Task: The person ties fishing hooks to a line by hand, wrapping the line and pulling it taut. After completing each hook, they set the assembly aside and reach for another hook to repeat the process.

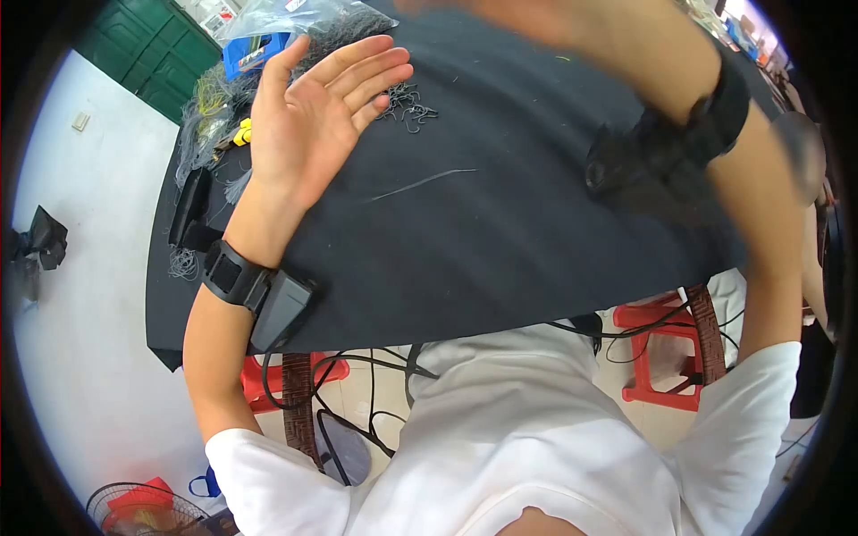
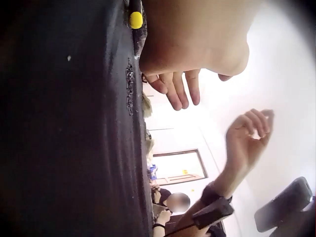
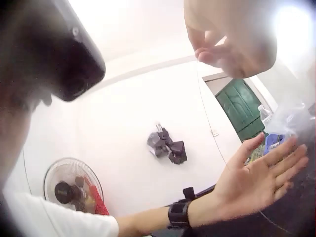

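Note:
My left hand (image 1: 308, 125) is raised over the black-covered table (image 1: 500, 241), palm up with fingers extended. In the right wrist view a thin line (image 3: 205, 106) runs from my right hand (image 3: 232, 44), where fingertips and thumb pinch it, down across the palm of my left hand (image 3: 252, 187). The head view shows my right hand (image 1: 527, 18) blurred and partly cut off at the top edge. From the left wrist, my right hand (image 2: 247, 138) appears higher, fingers curled. A thin grey strand (image 1: 424, 183) lies on or hangs above the cloth; which, I cannot tell.
Grey tangled strands (image 1: 201, 125), a clear plastic bag (image 1: 295, 20), a blue packet (image 1: 250, 55) and a yellow-handled tool (image 1: 241, 134) are at the table's left. Small dark curled pieces (image 1: 409, 109) lie beyond my left hand. Cables (image 1: 371, 357) hang below the table edge.

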`<act>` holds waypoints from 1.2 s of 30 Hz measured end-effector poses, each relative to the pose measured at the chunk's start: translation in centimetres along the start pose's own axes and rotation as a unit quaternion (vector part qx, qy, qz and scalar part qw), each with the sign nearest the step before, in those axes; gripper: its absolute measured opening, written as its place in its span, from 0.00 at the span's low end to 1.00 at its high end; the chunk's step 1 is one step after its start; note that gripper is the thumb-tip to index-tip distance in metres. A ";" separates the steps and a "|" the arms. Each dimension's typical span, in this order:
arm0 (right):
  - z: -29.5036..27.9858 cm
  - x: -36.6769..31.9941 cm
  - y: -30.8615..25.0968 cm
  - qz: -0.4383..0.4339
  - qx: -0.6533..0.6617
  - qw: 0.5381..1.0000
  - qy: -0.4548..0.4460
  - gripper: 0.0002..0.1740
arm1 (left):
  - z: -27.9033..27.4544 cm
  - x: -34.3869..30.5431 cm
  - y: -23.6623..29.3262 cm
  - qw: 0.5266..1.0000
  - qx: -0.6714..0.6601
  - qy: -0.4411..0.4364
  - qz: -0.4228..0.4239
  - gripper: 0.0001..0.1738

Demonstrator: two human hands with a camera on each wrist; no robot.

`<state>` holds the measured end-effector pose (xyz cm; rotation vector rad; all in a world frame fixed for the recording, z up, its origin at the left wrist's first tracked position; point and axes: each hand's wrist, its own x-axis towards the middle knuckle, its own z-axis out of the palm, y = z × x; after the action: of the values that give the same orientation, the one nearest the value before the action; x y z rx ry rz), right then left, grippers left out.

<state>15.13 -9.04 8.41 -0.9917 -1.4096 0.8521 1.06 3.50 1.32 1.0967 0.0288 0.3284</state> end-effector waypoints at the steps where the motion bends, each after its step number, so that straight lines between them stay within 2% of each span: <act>1: 0.1 -0.6 1.8 0.049 -0.064 0.996 0.035 0.05 | 1.1 -0.3 0.1 0.999 -0.023 0.035 -0.002 0.34; 2: 0.1 -1.1 2.9 0.096 -0.127 0.985 0.069 0.06 | 0.4 -0.1 0.1 0.997 -0.048 -0.049 -0.036 0.34; 4: 0.7 -4.2 3.3 0.154 -0.077 0.980 0.098 0.06 | -0.9 0.3 0.4 0.968 -0.093 -0.209 -0.104 0.33; 5: 0.8 -4.9 3.8 0.163 -0.048 0.979 0.115 0.07 | -0.2 -0.5 0.2 0.989 -0.004 -0.097 -0.109 0.31; 8: 0.4 -5.8 4.8 0.138 -0.059 0.980 0.129 0.08 | 1.1 -1.0 -0.5 0.981 0.105 -0.034 -0.158 0.25; 10: 0.4 -5.8 5.7 0.119 -0.072 0.984 0.111 0.08 | 1.7 -1.1 -1.0 0.979 0.126 -0.017 -0.159 0.21; 11: 0.7 -5.8 5.9 0.113 -0.084 0.984 0.112 0.08 | 1.8 -1.1 -1.0 0.977 0.139 -0.011 -0.161 0.18; 14: 0.8 -6.0 5.9 0.115 -0.100 0.983 0.103 0.09 | 0.7 -0.9 -0.7 0.968 0.154 -0.081 -0.183 0.16; 17: 0.6 -6.1 6.8 0.105 -0.117 0.984 0.089 0.10 | 0.5 -1.0 -1.4 0.970 0.166 -0.042 -0.173 0.15; 20: 0.5 -5.9 7.5 0.049 -0.150 0.982 0.107 0.12 | 0.3 -1.0 -1.6 0.972 0.179 -0.018 -0.149 0.13; 23: -0.9 -5.7 8.3 0.056 -0.407 0.908 0.084 0.15 | -0.1 -0.9 -1.7 0.977 0.179 0.014 -0.113 0.12; 26: -1.3 -6.2 9.6 -0.039 -0.499 0.864 0.052 0.17 | -0.5 -0.7 -1.6 0.981 0.166 0.037 -0.091 0.12; 27: -1.0 -6.1 9.1 0.000 -0.494 0.869 0.040 0.16 | -0.5 -0.7 -1.7 0.982 0.165 0.034 -0.090 0.12; 33: -1.8 -5.9 9.4 -0.006 -0.476 0.879 0.031 0.12 | -0.4 -0.6 -1.9 0.978 0.187 0.021 -0.092 0.13; 36: -1.4 -5.8 9.2 -0.009 -0.474 0.879 0.057 0.12 | -0.3 -0.6 -1.8 0.976 0.195 0.015 -0.098 0.13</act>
<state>17.25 -11.03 -2.14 -1.7139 -1.7484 0.0139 0.89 2.88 -0.51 1.4655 0.2357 0.1625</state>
